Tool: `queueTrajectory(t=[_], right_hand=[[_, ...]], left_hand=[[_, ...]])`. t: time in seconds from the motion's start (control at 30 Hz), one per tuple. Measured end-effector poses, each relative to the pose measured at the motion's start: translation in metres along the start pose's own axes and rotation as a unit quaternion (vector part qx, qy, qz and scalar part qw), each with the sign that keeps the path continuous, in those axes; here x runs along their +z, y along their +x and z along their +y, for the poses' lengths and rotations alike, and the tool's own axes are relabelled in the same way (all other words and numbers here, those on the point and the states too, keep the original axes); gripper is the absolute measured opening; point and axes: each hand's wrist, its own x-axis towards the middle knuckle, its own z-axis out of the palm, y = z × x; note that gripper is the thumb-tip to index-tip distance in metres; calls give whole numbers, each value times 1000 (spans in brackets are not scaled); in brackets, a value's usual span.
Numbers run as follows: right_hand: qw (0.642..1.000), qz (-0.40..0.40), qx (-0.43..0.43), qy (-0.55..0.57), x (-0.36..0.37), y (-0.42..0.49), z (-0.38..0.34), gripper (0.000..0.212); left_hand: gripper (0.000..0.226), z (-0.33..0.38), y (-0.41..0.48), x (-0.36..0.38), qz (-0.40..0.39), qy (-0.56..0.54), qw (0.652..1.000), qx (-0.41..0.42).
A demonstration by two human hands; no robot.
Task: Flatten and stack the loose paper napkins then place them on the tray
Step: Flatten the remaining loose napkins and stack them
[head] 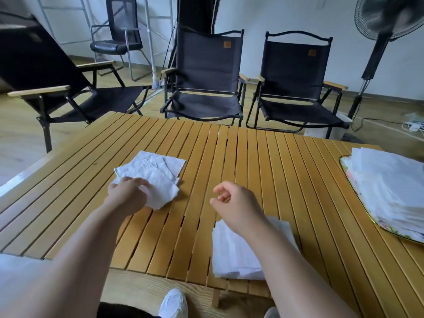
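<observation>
A few loose white paper napkins (156,175) lie overlapping on the slatted wooden table (263,161), left of centre. My left hand (127,195) rests on their near edge, its fingers curled onto the paper. My right hand (234,203) hovers over the table's middle with loosely curled fingers and holds nothing. Beneath my right forearm, at the near table edge, lies a flattened stack of napkins (234,253). At the far right sits a tray (358,203) with a patterned rim, piled with flat napkins (394,187).
Three black folding chairs (206,76) stand beyond the table's far edge, an office chair behind them. A standing fan (378,42) is at the back right with cables on the floor. My white shoe (173,304) shows below the near table edge.
</observation>
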Motion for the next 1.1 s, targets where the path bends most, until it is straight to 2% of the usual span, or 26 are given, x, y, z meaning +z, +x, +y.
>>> queueTrajectory(t=[0.13, 0.23, 0.3, 0.37, 0.47, 0.6, 0.77, 0.9, 1.0, 1.1], right_hand=[[1000, 6, 3, -22, 10, 5, -4, 21], [996, -23, 15, -83, 9, 6, 0, 41], [987, -60, 38, -141, 8, 5, 5, 49], [976, -86, 62, -192, 8, 6, 11, 45], [970, -76, 72, -220, 6, 10, 17, 31], [969, -67, 62, -231, 6, 12, 19, 6], [961, -54, 49, -266, 13, 12, 19, 18], [968, -59, 51, -237, 10, 13, 20, 4], [972, -87, 44, -216, 6, 10, 19, 41], [965, -104, 26, -239, 7, 8, 16, 56]], left_hand=[[51, 15, -6, 6, -34, -37, 996, 80], [40, 38, -21, 13, -95, -63, 980, 160], [47, 52, -26, 21, -127, -78, 971, 189], [54, 59, -32, 23, -147, -77, 967, 195], [48, 60, -31, 23, -132, -76, 969, 196], [37, 51, -25, 26, -62, -25, 976, 206], [27, 56, -24, 30, -26, -13, 975, 220], [17, 61, -23, 34, -11, -11, 973, 232], [10, 59, -21, 35, -4, -8, 972, 233], [10, 57, -17, 35, 3, 0, 973, 231]])
